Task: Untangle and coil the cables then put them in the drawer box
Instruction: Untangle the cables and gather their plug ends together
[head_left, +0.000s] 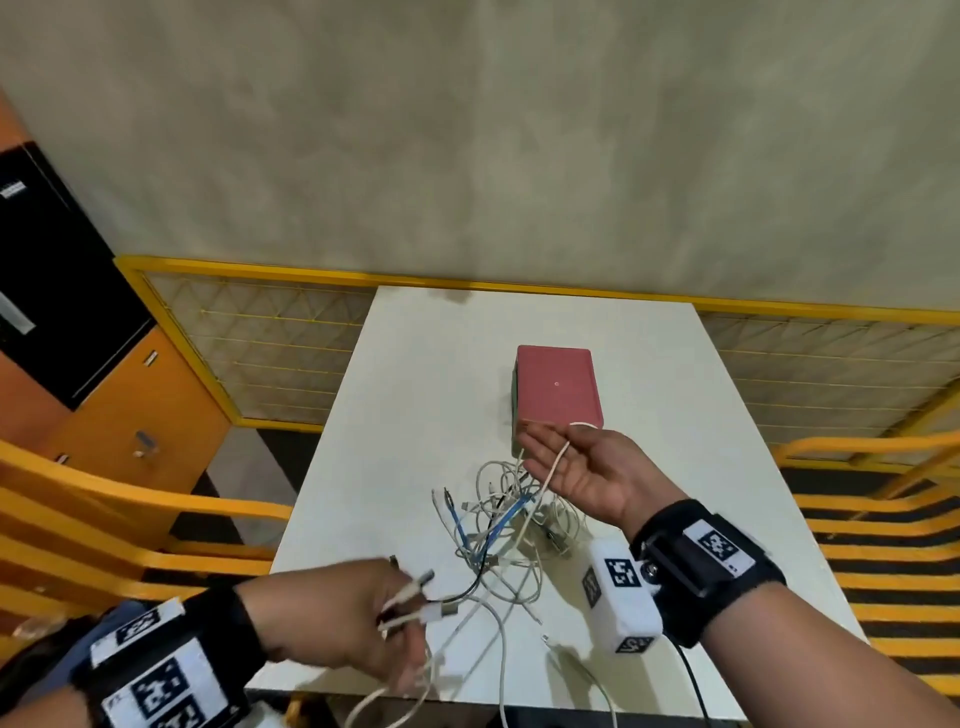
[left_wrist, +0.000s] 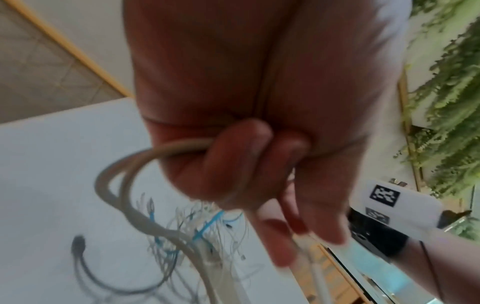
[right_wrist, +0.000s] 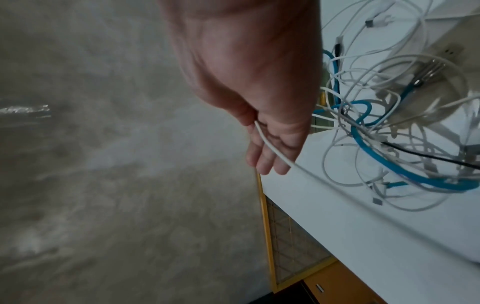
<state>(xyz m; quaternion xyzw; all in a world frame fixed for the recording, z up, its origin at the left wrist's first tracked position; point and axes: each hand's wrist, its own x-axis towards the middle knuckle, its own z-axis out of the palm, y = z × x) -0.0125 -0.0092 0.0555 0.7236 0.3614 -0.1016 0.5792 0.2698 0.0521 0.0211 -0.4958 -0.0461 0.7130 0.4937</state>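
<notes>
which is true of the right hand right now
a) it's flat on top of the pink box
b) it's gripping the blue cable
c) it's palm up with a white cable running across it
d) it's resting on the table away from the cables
c: the right hand is held palm up above the tangle of cables, and one white cable runs across its palm and between the fingers, in front of the pink box.

Smooth matt white tabletop (head_left: 405, 374); glossy plastic-sheathed white and blue cables (head_left: 498, 519); at 12 o'clock, matt pink drawer box (head_left: 556, 384).
</notes>
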